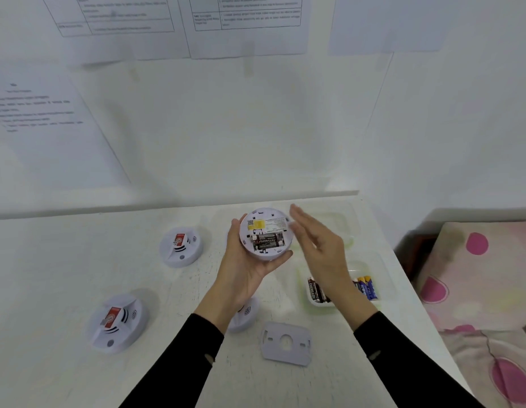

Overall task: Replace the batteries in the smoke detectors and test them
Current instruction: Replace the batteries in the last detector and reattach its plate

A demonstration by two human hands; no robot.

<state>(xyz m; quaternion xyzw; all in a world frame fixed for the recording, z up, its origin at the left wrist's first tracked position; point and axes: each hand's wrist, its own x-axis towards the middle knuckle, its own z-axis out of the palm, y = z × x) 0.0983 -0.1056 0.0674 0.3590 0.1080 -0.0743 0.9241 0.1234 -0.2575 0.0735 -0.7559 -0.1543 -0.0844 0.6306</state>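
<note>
- The open-backed smoke detector (264,234), at frame centre, is looking light, rigid and smooth; its rim is likely offering the safest hold.
- The left hand (247,269) is cupping that rim. The right hand (317,245) is hovering alongside, fingers straight, holding nothing.
- Two Eveready batteries (267,242) are sitting in its compartment.
- Three more detectors are lying on the counter (197,363): left of centre (180,245), lower left (117,319), and half hidden under the left forearm (244,315).
- One mounting plate (286,343) is lying below; spare batteries (316,290) in a tray (308,300) are too hidden for counting.

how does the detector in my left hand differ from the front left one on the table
The held detector is up in the left hand; the front-left detector lies on the table. The held detector shows its back, with two black batteries in an open bay; the front-left detector shows its front, with a red label. Both are round and white.
</note>
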